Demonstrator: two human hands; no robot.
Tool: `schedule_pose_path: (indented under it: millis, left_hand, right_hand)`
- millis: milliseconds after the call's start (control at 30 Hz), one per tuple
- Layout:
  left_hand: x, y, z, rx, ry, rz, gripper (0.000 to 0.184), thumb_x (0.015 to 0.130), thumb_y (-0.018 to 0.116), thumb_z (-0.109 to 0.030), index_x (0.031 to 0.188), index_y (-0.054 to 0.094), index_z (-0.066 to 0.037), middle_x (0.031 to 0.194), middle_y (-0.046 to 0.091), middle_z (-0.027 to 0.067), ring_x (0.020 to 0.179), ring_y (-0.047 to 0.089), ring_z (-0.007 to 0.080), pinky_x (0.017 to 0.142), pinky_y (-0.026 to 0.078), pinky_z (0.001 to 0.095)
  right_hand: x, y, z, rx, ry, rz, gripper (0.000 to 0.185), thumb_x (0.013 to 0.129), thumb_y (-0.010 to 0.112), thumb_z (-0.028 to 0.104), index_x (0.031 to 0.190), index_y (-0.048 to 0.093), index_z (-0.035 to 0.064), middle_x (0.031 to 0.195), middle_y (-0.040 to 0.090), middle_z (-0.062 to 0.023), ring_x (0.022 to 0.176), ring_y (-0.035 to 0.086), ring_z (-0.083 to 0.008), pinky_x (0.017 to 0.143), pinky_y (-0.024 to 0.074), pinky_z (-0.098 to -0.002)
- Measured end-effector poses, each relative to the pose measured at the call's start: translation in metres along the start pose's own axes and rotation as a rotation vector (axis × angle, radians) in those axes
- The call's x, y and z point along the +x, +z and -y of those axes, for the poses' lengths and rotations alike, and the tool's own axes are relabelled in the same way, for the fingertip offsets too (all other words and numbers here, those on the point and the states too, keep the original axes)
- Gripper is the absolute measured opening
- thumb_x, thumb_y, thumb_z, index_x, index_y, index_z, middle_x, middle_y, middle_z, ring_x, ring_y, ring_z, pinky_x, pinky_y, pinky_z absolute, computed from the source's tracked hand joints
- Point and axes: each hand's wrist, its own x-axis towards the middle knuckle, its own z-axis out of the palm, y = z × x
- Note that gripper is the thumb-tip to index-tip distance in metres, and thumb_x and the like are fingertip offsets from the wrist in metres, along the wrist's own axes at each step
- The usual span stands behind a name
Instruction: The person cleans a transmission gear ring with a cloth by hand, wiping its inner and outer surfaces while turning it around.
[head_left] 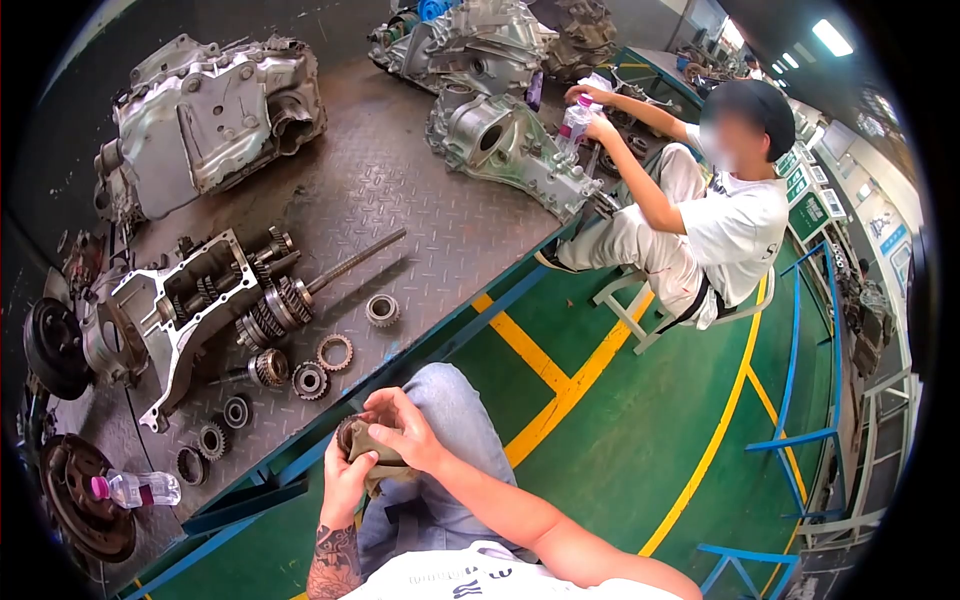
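Note:
Above my lap, my left hand (343,478) is closed on a toothed metal gear ring (349,432), partly covered by fingers and cloth. My right hand (408,430) is closed on a brownish-green rag (385,456), pressing it against the ring. Nearby on the metal-topped bench lie loose gears: a toothed ring (335,351), a thicker gear (310,380) and a gear standing apart (382,310). Behind them is a gear shaft (300,295) with a long thin rod. An opened gearbox housing (185,310) with gears inside rests to the left.
A large transmission case (215,120) sits at the back left, with more gearbox housings (500,150) farther right. A water bottle (145,489) lies at the near left. A co-worker (735,210) sits on a stool at the right, holding a bottle (577,122). The bench edge (400,370) runs diagonally.

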Motion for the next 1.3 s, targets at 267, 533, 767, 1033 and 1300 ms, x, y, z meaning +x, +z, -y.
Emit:
schedule_pose_path:
  millis: [267, 533, 767, 1033, 1300]
  left_hand:
    - [0.001, 0.0, -0.002, 0.012, -0.007, -0.012, 0.049, 0.082, 0.06, 0.001, 0.131, 0.059, 0.001, 0.124, 0.065, 0.0068, 0.112, 0.061, 0.0155, 0.1, 0.048, 0.0309]
    - [0.004, -0.001, 0.0, -0.01, -0.037, -0.024, 0.048, 0.081, 0.06, 0.001, 0.13, 0.059, 0.002, 0.122, 0.065, 0.0074, 0.108, 0.062, 0.0153, 0.097, 0.049, 0.03]
    - [0.003, 0.006, -0.011, -0.17, -0.062, -0.067, 0.055, 0.078, 0.057, 0.0, 0.133, 0.056, 0.004, 0.12, 0.065, 0.0104, 0.11, 0.064, 0.0211, 0.101, 0.05, 0.034]
    - [-0.012, 0.006, -0.017, -0.323, -0.125, 0.003, 0.058, 0.076, 0.059, -0.002, 0.133, 0.055, 0.005, 0.118, 0.064, 0.0144, 0.112, 0.063, 0.0235, 0.104, 0.05, 0.0378]
    - [-0.014, 0.022, -0.015, -0.345, -0.197, 0.048, 0.057, 0.076, 0.058, -0.002, 0.132, 0.054, 0.005, 0.117, 0.064, 0.0153, 0.11, 0.064, 0.0248, 0.102, 0.052, 0.0377]
  right_hand:
    - [0.001, -0.001, -0.002, 0.081, 0.006, -0.008, 0.035, 0.098, 0.066, 0.017, 0.127, 0.049, 0.0056, 0.114, 0.057, -0.0048, 0.108, 0.058, -0.0133, 0.095, 0.0483, -0.0301]
    - [0.001, -0.001, 0.001, 0.132, 0.004, 0.008, 0.036, 0.098, 0.063, 0.014, 0.129, 0.047, 0.0059, 0.118, 0.055, -0.0055, 0.113, 0.057, -0.0149, 0.099, 0.0467, -0.0315]
    - [0.006, -0.014, 0.012, 0.083, -0.175, -0.059, 0.055, 0.096, 0.066, 0.032, 0.138, 0.045, 0.0047, 0.137, 0.054, -0.0126, 0.129, 0.056, -0.0258, 0.108, 0.0448, -0.0427]
    - [0.03, -0.168, 0.224, -0.487, -0.748, -0.564, 0.039, 0.094, 0.07, 0.027, 0.124, 0.053, 0.0076, 0.118, 0.061, -0.0068, 0.107, 0.06, -0.0181, 0.085, 0.0503, -0.0337]
    - [0.041, -0.399, 0.365, -0.85, -0.618, -1.046, 0.08, 0.078, 0.089, 0.031, 0.138, 0.048, -0.002, 0.128, 0.059, -0.0148, 0.12, 0.058, -0.0234, 0.104, 0.0467, -0.0368]
